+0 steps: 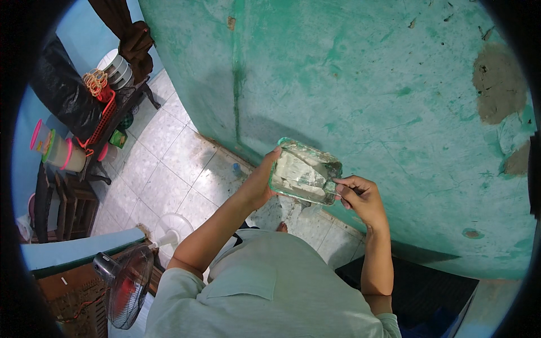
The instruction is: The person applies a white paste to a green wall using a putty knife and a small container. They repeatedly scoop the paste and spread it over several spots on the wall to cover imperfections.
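Observation:
In front of my chest, my left hand (262, 183) grips the near left side of a clear, green-tinged plastic container (278, 143). Whitish paste (298, 166) coats its bottom and walls. My right hand (362, 198) is closed at the container's right edge, thumb and fingers pinching what looks like a putty knife (331, 186). Most of that tool is hidden by the fingers and the paste, so its full shape does not show.
A green wall (338, 84) with grey patches (499, 83) rises close ahead. On the left, a standing fan (129, 287) is near my elbow. Beyond it, a dark bench (127, 104) carries tubs and a red basket (104, 121). White tiles (163, 169) cover the floor.

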The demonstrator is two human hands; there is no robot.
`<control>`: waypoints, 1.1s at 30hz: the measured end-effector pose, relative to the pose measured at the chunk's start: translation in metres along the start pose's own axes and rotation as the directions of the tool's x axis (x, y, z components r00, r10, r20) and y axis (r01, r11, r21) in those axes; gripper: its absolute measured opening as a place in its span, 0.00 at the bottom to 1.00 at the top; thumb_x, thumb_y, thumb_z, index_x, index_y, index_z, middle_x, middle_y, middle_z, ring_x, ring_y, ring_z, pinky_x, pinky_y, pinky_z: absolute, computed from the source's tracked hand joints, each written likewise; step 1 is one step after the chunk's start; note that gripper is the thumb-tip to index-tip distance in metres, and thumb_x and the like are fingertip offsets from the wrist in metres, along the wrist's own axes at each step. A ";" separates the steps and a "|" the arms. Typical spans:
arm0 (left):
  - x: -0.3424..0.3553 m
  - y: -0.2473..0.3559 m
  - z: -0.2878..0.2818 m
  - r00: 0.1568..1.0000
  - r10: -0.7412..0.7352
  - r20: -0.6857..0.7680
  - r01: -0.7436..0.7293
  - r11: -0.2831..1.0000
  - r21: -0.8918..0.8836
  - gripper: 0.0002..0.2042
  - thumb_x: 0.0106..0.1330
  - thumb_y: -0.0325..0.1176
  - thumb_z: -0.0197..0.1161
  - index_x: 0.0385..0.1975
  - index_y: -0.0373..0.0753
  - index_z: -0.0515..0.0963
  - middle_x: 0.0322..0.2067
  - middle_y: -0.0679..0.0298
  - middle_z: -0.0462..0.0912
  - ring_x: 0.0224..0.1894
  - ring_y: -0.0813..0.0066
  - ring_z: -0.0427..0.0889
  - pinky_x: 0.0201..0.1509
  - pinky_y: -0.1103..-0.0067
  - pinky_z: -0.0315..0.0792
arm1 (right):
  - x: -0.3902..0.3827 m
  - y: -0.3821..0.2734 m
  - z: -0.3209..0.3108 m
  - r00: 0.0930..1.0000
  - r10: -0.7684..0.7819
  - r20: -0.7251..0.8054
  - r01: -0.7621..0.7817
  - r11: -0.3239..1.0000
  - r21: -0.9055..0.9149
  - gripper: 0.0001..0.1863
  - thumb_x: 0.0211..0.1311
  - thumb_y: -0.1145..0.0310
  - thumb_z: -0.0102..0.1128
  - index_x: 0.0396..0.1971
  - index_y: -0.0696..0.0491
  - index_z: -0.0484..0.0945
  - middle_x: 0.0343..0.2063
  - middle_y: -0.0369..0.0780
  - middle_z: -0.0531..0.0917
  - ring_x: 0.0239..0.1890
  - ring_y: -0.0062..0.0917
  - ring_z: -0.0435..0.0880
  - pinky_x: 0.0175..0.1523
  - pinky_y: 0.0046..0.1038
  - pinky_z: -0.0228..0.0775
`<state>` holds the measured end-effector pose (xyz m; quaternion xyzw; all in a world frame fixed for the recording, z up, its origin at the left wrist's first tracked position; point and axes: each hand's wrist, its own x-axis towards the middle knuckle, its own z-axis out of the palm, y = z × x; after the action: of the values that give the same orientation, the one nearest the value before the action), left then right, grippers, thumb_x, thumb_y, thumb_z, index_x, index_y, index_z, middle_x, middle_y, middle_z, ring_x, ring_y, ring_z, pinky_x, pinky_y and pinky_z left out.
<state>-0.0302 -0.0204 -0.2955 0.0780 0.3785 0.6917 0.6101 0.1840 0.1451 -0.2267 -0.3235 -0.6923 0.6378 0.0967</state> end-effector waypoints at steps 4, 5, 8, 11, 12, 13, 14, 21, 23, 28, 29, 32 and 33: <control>0.000 0.002 -0.001 0.999 0.031 -0.044 -0.033 0.999 -0.037 0.36 0.80 0.61 0.44 0.76 0.40 0.59 0.72 0.56 0.68 0.74 0.61 0.69 0.74 0.57 0.67 | -0.006 0.006 -0.005 0.998 0.055 -0.042 -0.050 0.994 0.096 0.10 0.70 0.75 0.64 0.47 0.59 0.87 0.28 0.37 0.87 0.21 0.12 0.73 0.27 0.18 0.62; -0.001 0.004 -0.002 0.999 0.037 -0.028 -0.039 0.997 -0.066 0.35 0.80 0.61 0.44 0.75 0.40 0.60 0.71 0.56 0.69 0.73 0.61 0.70 0.74 0.57 0.68 | -0.010 0.008 -0.004 0.995 0.069 -0.067 -0.061 0.991 0.115 0.10 0.70 0.75 0.64 0.47 0.59 0.87 0.28 0.37 0.87 0.20 0.13 0.73 0.26 0.18 0.61; 0.006 0.022 0.003 0.995 0.098 0.031 -0.094 0.989 -0.111 0.32 0.80 0.59 0.46 0.72 0.40 0.65 0.68 0.56 0.73 0.68 0.61 0.74 0.71 0.58 0.71 | -0.020 0.001 -0.001 0.985 0.070 -0.158 -0.028 0.968 0.251 0.10 0.70 0.74 0.61 0.47 0.58 0.86 0.27 0.37 0.86 0.20 0.12 0.73 0.24 0.16 0.61; 0.025 0.021 0.016 0.943 0.303 0.140 -0.284 0.948 -0.143 0.24 0.81 0.51 0.47 0.65 0.41 0.72 0.61 0.59 0.79 0.61 0.63 0.80 0.67 0.58 0.73 | -0.027 0.019 -0.026 0.990 -0.014 -0.137 0.033 0.990 0.135 0.14 0.70 0.66 0.66 0.51 0.55 0.84 0.32 0.36 0.89 0.28 0.14 0.80 0.31 0.17 0.70; -0.008 0.024 0.019 0.973 0.211 0.095 -0.197 0.970 -0.142 0.23 0.80 0.48 0.50 0.66 0.40 0.72 0.62 0.57 0.78 0.64 0.59 0.79 0.66 0.55 0.75 | -0.042 0.029 -0.009 0.998 -0.018 -0.058 0.035 0.950 0.309 0.14 0.71 0.66 0.66 0.52 0.56 0.84 0.33 0.36 0.88 0.27 0.13 0.79 0.29 0.17 0.68; -0.033 0.033 0.023 0.986 0.106 0.130 -0.079 0.977 -0.200 0.28 0.78 0.53 0.48 0.67 0.39 0.70 0.64 0.54 0.77 0.65 0.54 0.78 0.64 0.51 0.75 | -0.047 0.023 0.003 0.995 0.099 0.003 -0.091 0.904 0.417 0.14 0.72 0.67 0.66 0.53 0.56 0.84 0.34 0.37 0.88 0.25 0.13 0.77 0.26 0.18 0.65; -0.032 0.025 0.010 0.993 0.084 0.083 -0.072 0.988 -0.139 0.34 0.76 0.60 0.42 0.70 0.38 0.67 0.66 0.51 0.75 0.66 0.50 0.78 0.63 0.47 0.74 | -0.045 0.024 0.007 0.996 0.084 -0.003 -0.073 0.880 0.470 0.14 0.73 0.67 0.66 0.53 0.57 0.84 0.33 0.38 0.87 0.23 0.13 0.76 0.25 0.18 0.63; 0.014 0.004 -0.001 0.982 0.130 0.139 -0.125 0.991 -0.047 0.41 0.71 0.67 0.43 0.72 0.37 0.63 0.66 0.49 0.75 0.64 0.44 0.78 0.61 0.47 0.75 | -0.084 -0.052 -0.054 0.902 -0.167 -0.398 0.366 0.784 0.501 0.15 0.72 0.68 0.65 0.52 0.60 0.81 0.29 0.40 0.84 0.17 0.15 0.71 0.19 0.18 0.60; 0.022 -0.001 -0.003 0.981 0.180 0.065 -0.164 0.966 -0.198 0.28 0.76 0.51 0.50 0.63 0.33 0.75 0.57 0.52 0.84 0.55 0.51 0.86 0.58 0.54 0.81 | -0.108 -0.089 -0.078 0.765 -0.266 -0.586 0.528 0.781 0.334 0.17 0.71 0.64 0.66 0.51 0.59 0.80 0.28 0.39 0.84 0.16 0.14 0.71 0.19 0.18 0.61; 0.039 -0.017 -0.017 0.924 0.315 0.218 -0.345 0.932 0.115 0.28 0.78 0.53 0.47 0.65 0.35 0.73 0.62 0.52 0.80 0.62 0.50 0.81 0.64 0.50 0.76 | -0.164 -0.183 -0.142 0.284 -0.532 -0.798 0.821 0.564 -0.084 0.18 0.71 0.63 0.66 0.53 0.60 0.80 0.29 0.36 0.83 0.20 0.14 0.73 0.22 0.17 0.61; 0.033 -0.017 -0.011 0.973 0.185 0.141 -0.165 0.976 -0.140 0.29 0.78 0.54 0.46 0.65 0.36 0.73 0.63 0.52 0.79 0.63 0.50 0.80 0.65 0.50 0.75 | -0.174 -0.205 -0.148 0.179 -0.551 -0.815 0.831 0.528 -0.175 0.19 0.71 0.63 0.66 0.54 0.60 0.80 0.29 0.36 0.82 0.21 0.13 0.73 0.23 0.17 0.61; 0.027 -0.017 0.002 0.973 0.153 0.173 -0.140 0.986 -0.086 0.31 0.77 0.59 0.45 0.66 0.39 0.73 0.64 0.53 0.79 0.63 0.48 0.80 0.67 0.46 0.73 | -0.191 -0.266 -0.175 -0.076 -0.616 -0.784 0.773 0.461 -0.437 0.21 0.71 0.63 0.67 0.56 0.60 0.80 0.30 0.34 0.82 0.25 0.13 0.74 0.26 0.17 0.61; 0.017 -0.015 0.007 0.977 0.124 0.174 -0.111 0.990 -0.085 0.32 0.77 0.60 0.44 0.67 0.40 0.72 0.64 0.53 0.79 0.63 0.47 0.79 0.67 0.45 0.72 | -0.193 -0.285 -0.185 -0.139 -0.650 -0.747 0.748 0.425 -0.509 0.20 0.71 0.63 0.67 0.56 0.59 0.81 0.30 0.34 0.82 0.26 0.13 0.74 0.27 0.16 0.61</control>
<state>-0.0183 -0.0019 -0.3059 0.1394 0.2909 0.7304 0.6020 0.3413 0.1928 0.1278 -0.1776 -0.5448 0.2254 0.7879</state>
